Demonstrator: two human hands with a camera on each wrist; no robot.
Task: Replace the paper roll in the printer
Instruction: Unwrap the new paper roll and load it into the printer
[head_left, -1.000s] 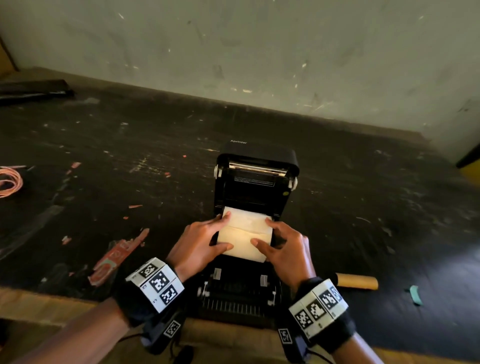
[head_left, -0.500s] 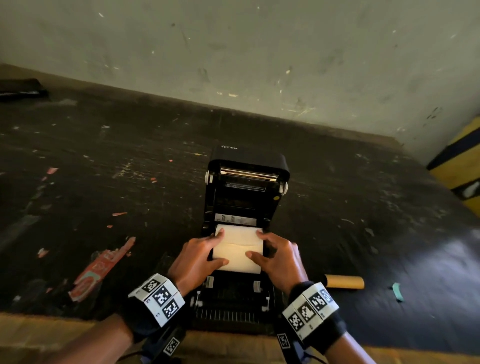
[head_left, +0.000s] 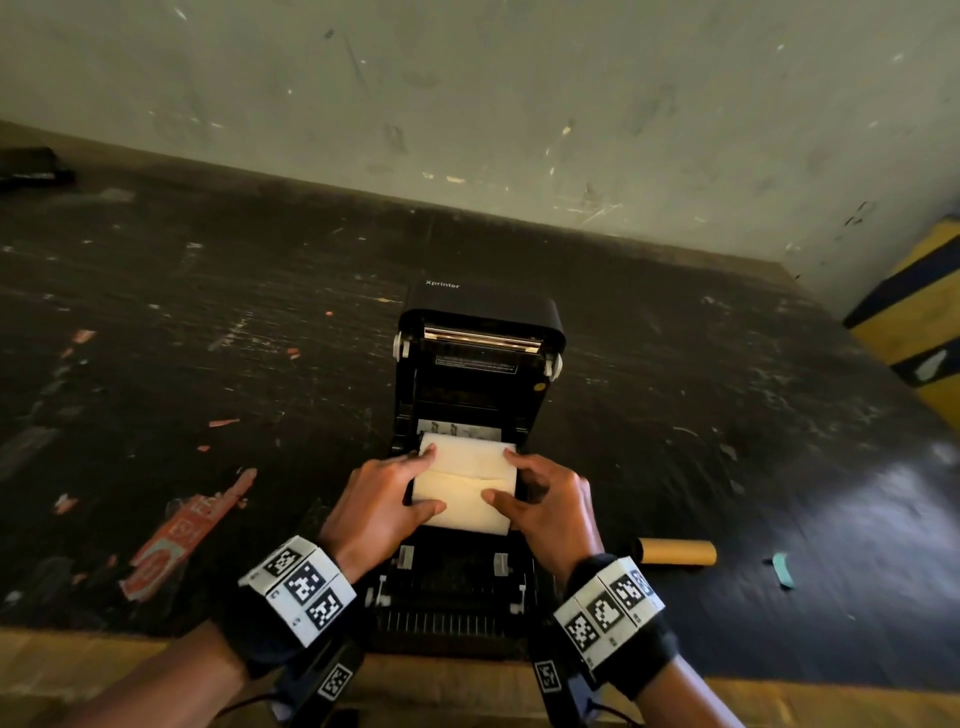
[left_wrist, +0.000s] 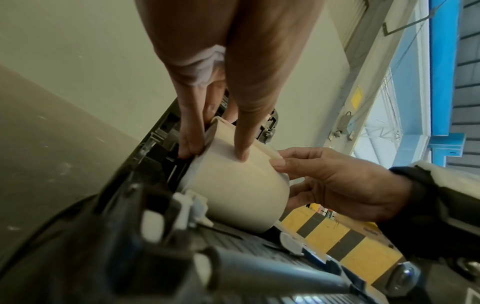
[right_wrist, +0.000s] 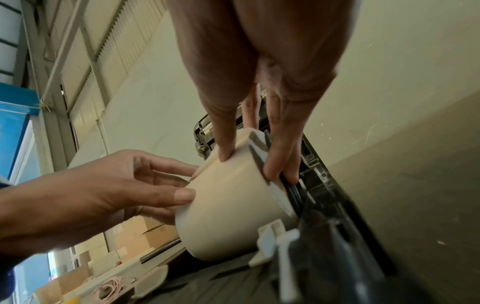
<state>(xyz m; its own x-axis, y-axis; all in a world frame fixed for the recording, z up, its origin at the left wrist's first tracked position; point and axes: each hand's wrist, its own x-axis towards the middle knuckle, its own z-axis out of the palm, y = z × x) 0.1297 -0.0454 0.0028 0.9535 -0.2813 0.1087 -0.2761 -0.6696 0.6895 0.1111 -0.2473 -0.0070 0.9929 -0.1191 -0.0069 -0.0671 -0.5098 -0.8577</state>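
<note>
A black printer (head_left: 478, 322) stands on the dark table with its lid raised. A cream paper roll (head_left: 464, 486) lies across its open bay, its loose paper edge showing on top. My left hand (head_left: 387, 501) holds the roll's left end, thumb on top, fingers down its side. My right hand (head_left: 545, 499) holds the right end the same way. In the left wrist view the roll (left_wrist: 239, 185) sits between white guide tabs, my left hand's fingers (left_wrist: 192, 142) at its end. The right wrist view shows the roll (right_wrist: 228, 207) with my right hand's fingers (right_wrist: 275, 162) beside its end.
A bare brown cardboard core (head_left: 675, 552) lies on the table right of the printer. A small teal scrap (head_left: 782, 569) lies further right. Torn red label pieces (head_left: 182, 530) lie to the left. A yellow and black striped box (head_left: 919, 332) stands at the far right.
Both hands have lowered the roll deeper into the printer bay. The head view has shifted, so the printer sits slightly further left in the picture.
</note>
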